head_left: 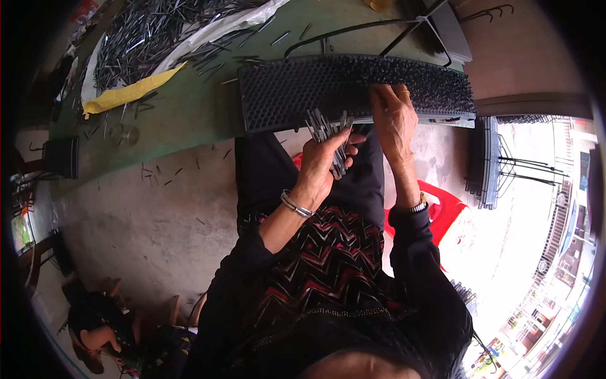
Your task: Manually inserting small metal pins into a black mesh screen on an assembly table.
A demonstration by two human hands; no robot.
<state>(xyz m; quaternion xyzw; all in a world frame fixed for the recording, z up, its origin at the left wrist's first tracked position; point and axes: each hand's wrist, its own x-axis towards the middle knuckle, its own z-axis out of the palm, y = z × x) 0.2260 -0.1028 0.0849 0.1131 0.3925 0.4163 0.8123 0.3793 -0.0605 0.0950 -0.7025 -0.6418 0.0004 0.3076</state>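
A long black perforated rack [284, 95] lies across the table edge in front of me. Its left part shows a honeycomb of open holes, while short dark pieces [435, 85] stand up densely over its right part. My left hand [315, 167] is closed around a bundle of thin dark strips [323, 129], just below the rack's near edge. My right hand [398, 123] reaches onto the rack where the holes meet the standing pieces. Its fingertips are pinched together and pointing down; whatever is between them is hidden.
A large heap of loose strips [154, 38] lies on white and yellow sheeting at the far left of the green table [183, 136]. Black wire rods [353, 28] arch behind the rack. A red plastic stool [442, 208] is at my right. Another person [101, 335] is at the lower left.
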